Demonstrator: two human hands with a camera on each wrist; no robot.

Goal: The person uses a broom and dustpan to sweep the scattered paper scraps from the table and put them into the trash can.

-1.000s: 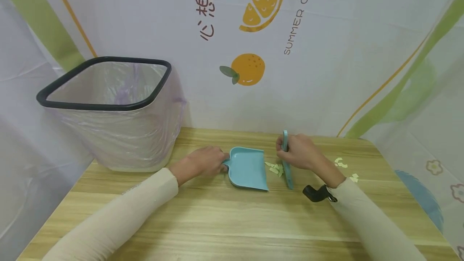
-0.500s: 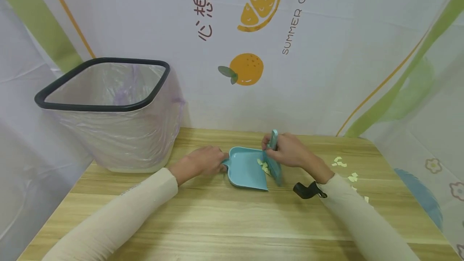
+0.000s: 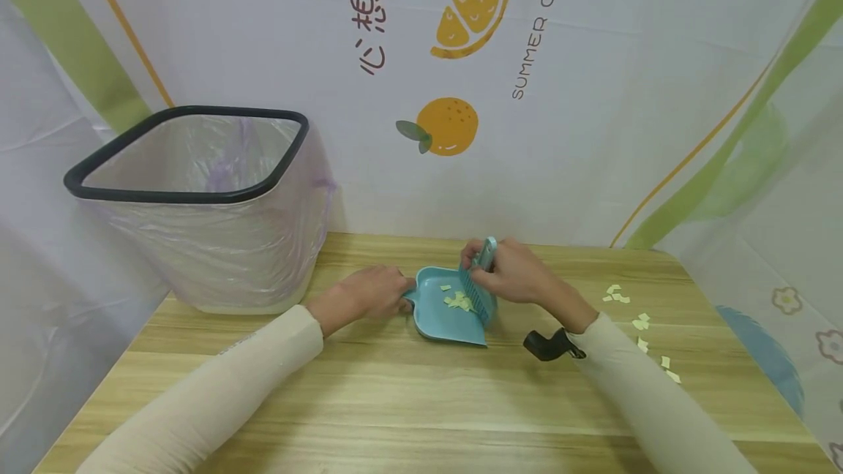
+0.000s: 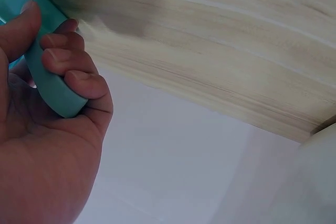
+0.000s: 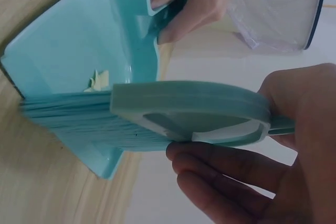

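My left hand (image 3: pixel 374 291) grips the short handle of a light blue dustpan (image 3: pixel 437 320) lying on the wooden table. Curled fingers wrap the dustpan handle (image 4: pixel 59 92) in the left wrist view. In my right hand (image 3: pixel 514 275) is a matching hand brush (image 3: pixel 487 253), held by its handle above the pan's open edge. Its bristles (image 5: pixel 86 114) reach over that edge and touch the pan floor, bent in the right wrist view. Several pale yellow paper scraps (image 3: pixel 457 301) lie in the pan, just left of the bristles.
More paper scraps (image 3: pixel 616 294) are scattered on the table (image 3: pixel 395 401) to the right, beside my right forearm. A bin (image 3: pixel 217 254) with a black rim and a clear liner stands at the back left. A printed curtain (image 3: pixel 560 181) hangs behind the table.
My right hand has swept the brush leftward from beyond the pan's edge into it. The scraps have moved from the table into the pan. The left hand and dustpan have stayed put.
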